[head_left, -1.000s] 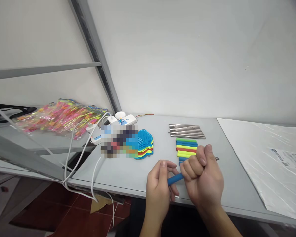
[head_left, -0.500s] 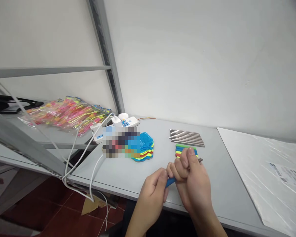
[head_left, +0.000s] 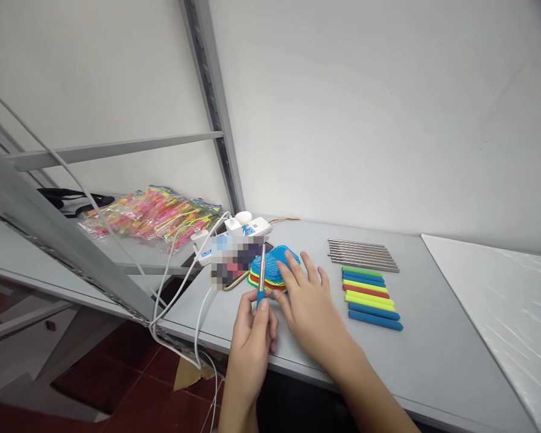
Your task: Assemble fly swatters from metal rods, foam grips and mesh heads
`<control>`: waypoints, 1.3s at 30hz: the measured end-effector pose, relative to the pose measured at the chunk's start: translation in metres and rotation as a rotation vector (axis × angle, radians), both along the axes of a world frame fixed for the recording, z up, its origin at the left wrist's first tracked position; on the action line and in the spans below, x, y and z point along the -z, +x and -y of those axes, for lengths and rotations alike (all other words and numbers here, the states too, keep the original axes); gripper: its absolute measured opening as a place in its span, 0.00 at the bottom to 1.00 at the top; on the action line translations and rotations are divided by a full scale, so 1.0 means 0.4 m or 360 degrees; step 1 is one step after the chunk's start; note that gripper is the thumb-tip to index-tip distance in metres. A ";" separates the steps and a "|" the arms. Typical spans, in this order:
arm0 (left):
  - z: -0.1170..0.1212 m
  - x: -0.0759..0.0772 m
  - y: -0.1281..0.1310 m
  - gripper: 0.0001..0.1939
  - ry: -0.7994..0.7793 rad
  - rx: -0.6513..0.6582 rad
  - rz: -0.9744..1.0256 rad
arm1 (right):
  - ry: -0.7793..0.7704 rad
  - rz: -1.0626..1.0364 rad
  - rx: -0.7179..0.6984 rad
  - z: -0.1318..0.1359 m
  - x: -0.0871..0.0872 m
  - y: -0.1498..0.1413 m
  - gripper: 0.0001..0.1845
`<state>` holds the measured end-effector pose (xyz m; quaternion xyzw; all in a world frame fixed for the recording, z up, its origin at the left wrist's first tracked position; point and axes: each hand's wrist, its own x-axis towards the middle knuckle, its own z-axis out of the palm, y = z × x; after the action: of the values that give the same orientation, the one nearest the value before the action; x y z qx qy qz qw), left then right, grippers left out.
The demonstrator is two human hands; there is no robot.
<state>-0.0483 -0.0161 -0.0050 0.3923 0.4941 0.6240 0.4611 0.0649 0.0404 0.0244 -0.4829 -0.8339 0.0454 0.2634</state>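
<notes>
My left hand (head_left: 251, 340) is closed around the blue handle of a telescopic metal rod (head_left: 262, 270), which points up and away from me. My right hand (head_left: 313, 310) reaches over a stack of flat mesh fly swatter heads (head_left: 269, 267), blue on top with yellow and red below. Its fingers are spread, the fingertips at the stack's right side; whether they grip a head cannot be told. Right of that hand, several coloured handles (head_left: 367, 288) in green, blue, yellow and red lie in a row. Behind them lie several metal rods (head_left: 363, 254) side by side.
A partly blurred phone (head_left: 237, 282) lies left of the stack, near a white power strip (head_left: 258, 227) with plugs and loose cables. Bagged colourful items (head_left: 157, 213) rest beyond the metal shelf post (head_left: 214, 102). A white wrapped board (head_left: 487, 288) covers the table's right side.
Both hands have moved left from the handles and come apart. The left now holds the rod by its blue handle, and the right has let go and reached to the swatter heads.
</notes>
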 end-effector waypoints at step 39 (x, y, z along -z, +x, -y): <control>0.021 -0.019 0.212 0.19 -0.0224 0.0757 -0.0582 | -0.0414 -0.2989 0.0142 0.063 -0.018 0.363 0.08</control>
<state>0.0367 -0.0245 0.0028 0.5699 0.5052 0.3819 0.5237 0.2102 0.0152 0.0318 -0.3061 -0.2504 0.4977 0.7719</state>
